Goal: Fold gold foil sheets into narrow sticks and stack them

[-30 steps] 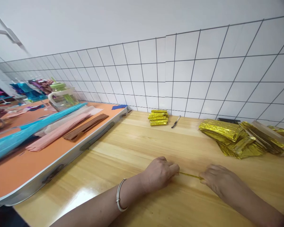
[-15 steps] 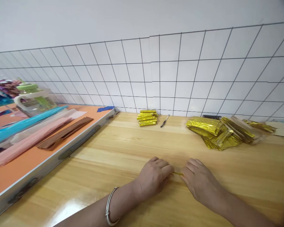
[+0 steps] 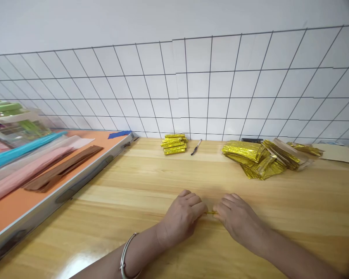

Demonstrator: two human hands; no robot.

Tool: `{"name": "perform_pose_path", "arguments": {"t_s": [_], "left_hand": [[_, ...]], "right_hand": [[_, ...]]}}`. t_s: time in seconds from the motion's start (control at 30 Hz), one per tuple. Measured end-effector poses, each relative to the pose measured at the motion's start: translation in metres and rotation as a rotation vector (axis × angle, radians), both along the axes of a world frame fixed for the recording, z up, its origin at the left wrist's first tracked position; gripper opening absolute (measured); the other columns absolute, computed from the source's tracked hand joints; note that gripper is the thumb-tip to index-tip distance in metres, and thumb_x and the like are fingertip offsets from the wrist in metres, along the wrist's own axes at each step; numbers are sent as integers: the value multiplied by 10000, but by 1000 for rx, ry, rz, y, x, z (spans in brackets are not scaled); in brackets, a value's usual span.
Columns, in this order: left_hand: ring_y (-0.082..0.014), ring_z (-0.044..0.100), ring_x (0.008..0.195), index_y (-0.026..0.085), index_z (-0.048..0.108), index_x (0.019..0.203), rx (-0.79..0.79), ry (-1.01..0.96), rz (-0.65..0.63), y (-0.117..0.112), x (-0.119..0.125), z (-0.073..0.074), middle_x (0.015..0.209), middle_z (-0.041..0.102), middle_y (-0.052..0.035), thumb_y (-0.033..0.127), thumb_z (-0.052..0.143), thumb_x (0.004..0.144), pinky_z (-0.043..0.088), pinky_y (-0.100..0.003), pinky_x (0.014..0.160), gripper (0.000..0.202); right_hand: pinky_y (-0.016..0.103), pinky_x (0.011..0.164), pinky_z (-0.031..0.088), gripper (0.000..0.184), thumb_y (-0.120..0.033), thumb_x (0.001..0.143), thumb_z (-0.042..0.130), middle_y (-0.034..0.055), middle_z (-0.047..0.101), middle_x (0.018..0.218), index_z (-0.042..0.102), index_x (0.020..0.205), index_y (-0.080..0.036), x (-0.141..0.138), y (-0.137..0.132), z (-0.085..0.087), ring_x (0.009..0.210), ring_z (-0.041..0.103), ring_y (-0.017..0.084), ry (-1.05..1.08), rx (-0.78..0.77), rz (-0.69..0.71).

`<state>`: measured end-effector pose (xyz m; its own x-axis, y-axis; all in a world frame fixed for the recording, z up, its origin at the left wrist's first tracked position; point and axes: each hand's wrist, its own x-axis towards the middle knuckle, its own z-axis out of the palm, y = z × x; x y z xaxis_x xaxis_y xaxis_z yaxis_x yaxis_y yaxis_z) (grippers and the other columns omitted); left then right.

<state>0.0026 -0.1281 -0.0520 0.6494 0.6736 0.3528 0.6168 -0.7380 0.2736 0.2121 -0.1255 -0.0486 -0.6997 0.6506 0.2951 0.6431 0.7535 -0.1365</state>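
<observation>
A thin gold foil strip point(image 3: 211, 212) spans the small gap between my two hands, just above or on the wooden tabletop. My left hand point(image 3: 184, 215), below which a silver bangle circles the wrist, is closed on one end of it. Curled fingers of my right hand point(image 3: 235, 219) pinch the other end. Most of the strip is hidden inside the fingers. Beyond the hands, a small stack of folded gold foil pieces point(image 3: 174, 144) lies by the wall, and a larger pile of gold foil fringe point(image 3: 250, 157) lies to the right.
A pen point(image 3: 196, 147) lies between the foil piles. On the left, a raised orange board point(image 3: 84, 164) carries brown paper point(image 3: 64, 169), pink paper point(image 3: 31, 170), a blue strip point(image 3: 26, 151) and a green-lidded jug point(image 3: 14, 120). The gridded wall point(image 3: 197, 85) bounds the back.
The camera view has turned slightly right, so the surroundings shift left. My hands have drawn a little closer together, still gripping the gold strip.
</observation>
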Motion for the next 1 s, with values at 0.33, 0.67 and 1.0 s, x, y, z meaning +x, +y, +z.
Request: {"name": "perform_pose_path", "arguments": {"t_s": [0.33,0.67,1.0], "left_hand": [[-140,532,738,191,591,889,-148,-101,80,9,-8,3,764,596,-18,176,435,885,370,-273,717,157],[-117,602,760,194,627,996,-301,-208,123,16,-22,7,856,670,-11,145,491,852,454,-216,693,204],[-103,612,763,205,618,992,-336,-240,211,21,-31,-1,857,670,8,111,477,833,472,-199,695,233]], "right_hand": [[289,652,347,178,-223,906,448,34,574,709,557,776,-170,12,10,5,705,469,166,132,-33,-5],[275,651,429,196,-241,917,412,40,620,751,601,915,-188,27,22,4,727,551,161,211,-165,-37],[270,670,451,208,-312,905,445,37,640,788,619,883,-200,37,31,-6,755,582,162,132,-145,-172]]}}
